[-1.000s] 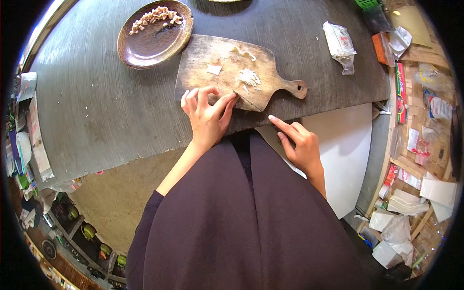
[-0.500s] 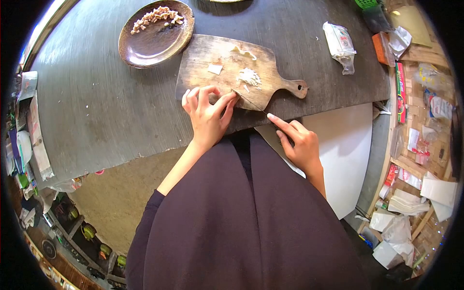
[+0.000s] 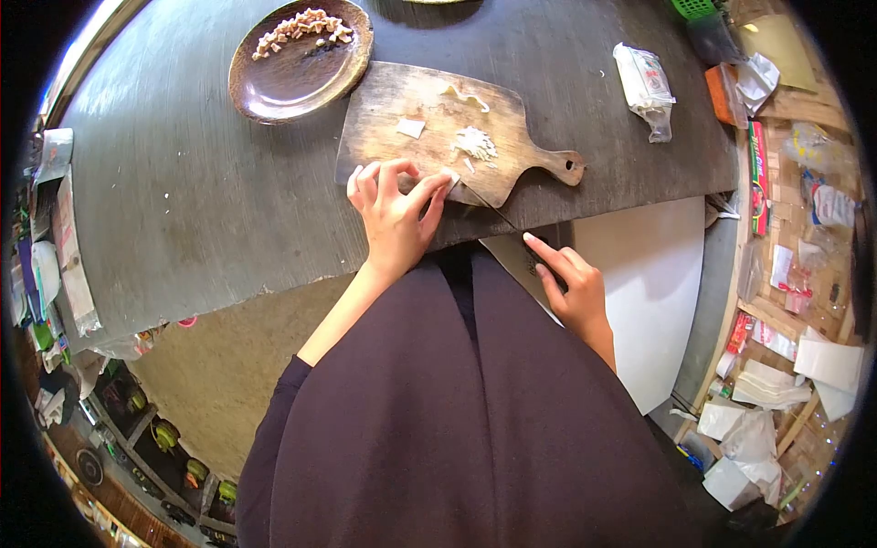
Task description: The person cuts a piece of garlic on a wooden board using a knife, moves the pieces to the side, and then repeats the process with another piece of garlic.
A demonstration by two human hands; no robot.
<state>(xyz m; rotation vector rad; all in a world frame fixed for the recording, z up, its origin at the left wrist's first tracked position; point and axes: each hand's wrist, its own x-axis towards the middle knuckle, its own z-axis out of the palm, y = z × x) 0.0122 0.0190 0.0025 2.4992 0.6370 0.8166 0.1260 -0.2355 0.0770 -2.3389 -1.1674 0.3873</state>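
Observation:
At the front edge of a wooden cutting board (image 3: 375, 105), my left hand (image 3: 395, 215) pinches a small white piece (image 3: 452, 179) under its fingertips. My right hand (image 3: 575, 288) is closed around the handle of a knife (image 3: 493, 210), index finger stretched along it. The blade's tip lies beside the white piece at my left fingertips. On the board are a pile of thin white strips (image 3: 475, 142), a flat white square (image 3: 410, 127) and a curled pale scrap (image 3: 466, 97).
A brown plate (image 3: 283, 91) with small brownish pieces stands at the board's back left. A white plastic package (image 3: 644, 87) lies to the right on the dark table (image 3: 201, 201). An orange item (image 3: 723, 94) and a shelf with papers and packets are at the right.
My right hand has moved slightly right and down, drawing the knife back. The white piece at my left fingertips now shows more clearly. The view has shifted slightly.

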